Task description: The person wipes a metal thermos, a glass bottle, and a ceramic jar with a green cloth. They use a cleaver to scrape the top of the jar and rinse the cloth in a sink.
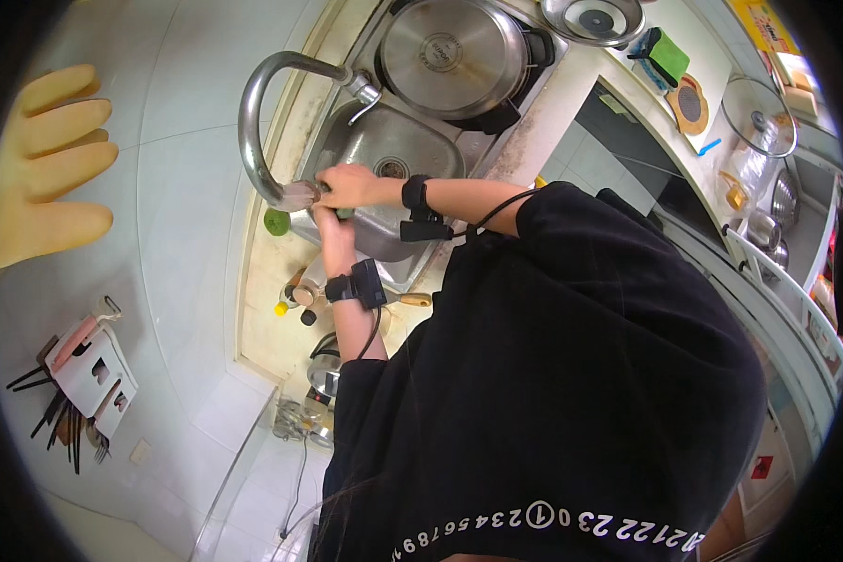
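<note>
My hands meet over the near-wall edge of a steel sink (428, 154), just at the mouth of a curved chrome faucet (249, 126). My right hand (355, 186) lies on top, its curled fingertips by the pale nozzle (298, 197). Below it, my left hand (334, 228) is closed around a green object (344, 213). Most of that object is hidden by the hands, so its kind is unclear, and so is the right hand's grip. Each wrist wears a black strapped device with a cable. Beside the sink sits a round green thing (277, 222), possibly a vegetable.
A large steel pot (456, 56) stands on the stove beyond the sink. Small bottles (298, 295) and a wooden-handled tool (414, 300) are by my left forearm. A yellow rubber glove (63, 168) and a white utensil holder (95, 365) hang on the tiled wall.
</note>
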`<action>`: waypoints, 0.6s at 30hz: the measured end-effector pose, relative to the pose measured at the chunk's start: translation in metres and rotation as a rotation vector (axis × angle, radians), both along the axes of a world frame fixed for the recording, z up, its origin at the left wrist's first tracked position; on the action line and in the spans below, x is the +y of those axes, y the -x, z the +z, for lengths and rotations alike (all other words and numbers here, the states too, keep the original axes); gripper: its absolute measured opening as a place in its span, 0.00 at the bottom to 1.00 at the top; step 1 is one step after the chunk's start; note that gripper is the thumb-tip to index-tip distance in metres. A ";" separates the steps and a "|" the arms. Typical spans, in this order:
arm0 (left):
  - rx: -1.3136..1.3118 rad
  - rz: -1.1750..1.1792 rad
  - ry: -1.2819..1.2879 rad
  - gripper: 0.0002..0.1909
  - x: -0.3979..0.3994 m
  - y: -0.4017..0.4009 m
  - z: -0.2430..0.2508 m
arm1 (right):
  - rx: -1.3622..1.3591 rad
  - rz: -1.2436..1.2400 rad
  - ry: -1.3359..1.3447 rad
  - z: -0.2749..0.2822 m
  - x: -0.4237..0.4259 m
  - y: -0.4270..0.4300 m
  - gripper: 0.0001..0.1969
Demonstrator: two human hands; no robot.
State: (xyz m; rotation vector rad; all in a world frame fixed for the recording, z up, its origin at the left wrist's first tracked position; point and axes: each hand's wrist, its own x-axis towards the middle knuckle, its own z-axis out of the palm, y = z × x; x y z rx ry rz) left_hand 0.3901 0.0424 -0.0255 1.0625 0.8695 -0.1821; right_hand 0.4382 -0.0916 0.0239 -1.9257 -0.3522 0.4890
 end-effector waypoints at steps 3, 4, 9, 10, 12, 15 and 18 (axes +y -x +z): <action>-0.113 -0.073 0.134 0.18 0.006 0.009 -0.007 | 0.097 0.002 0.047 0.020 0.005 0.011 0.30; -0.185 -0.159 0.112 0.16 0.009 0.011 -0.006 | 0.114 0.019 0.065 0.022 0.006 0.013 0.27; -0.073 -0.180 0.177 0.14 0.007 -0.003 -0.006 | 0.038 -0.072 0.109 0.001 0.010 0.011 0.23; -0.016 -0.107 0.159 0.15 -0.012 -0.009 0.006 | 0.032 -0.148 0.166 -0.010 0.010 0.005 0.23; 0.076 -0.019 0.131 0.19 -0.015 -0.012 0.006 | 0.028 -0.143 0.156 -0.016 0.010 0.007 0.22; 0.040 -0.029 0.086 0.21 -0.011 -0.002 -0.005 | 0.038 -0.128 0.164 -0.011 0.005 0.012 0.22; 0.082 0.052 0.023 0.20 -0.043 -0.006 0.035 | 0.105 -0.123 0.173 -0.004 -0.006 0.007 0.24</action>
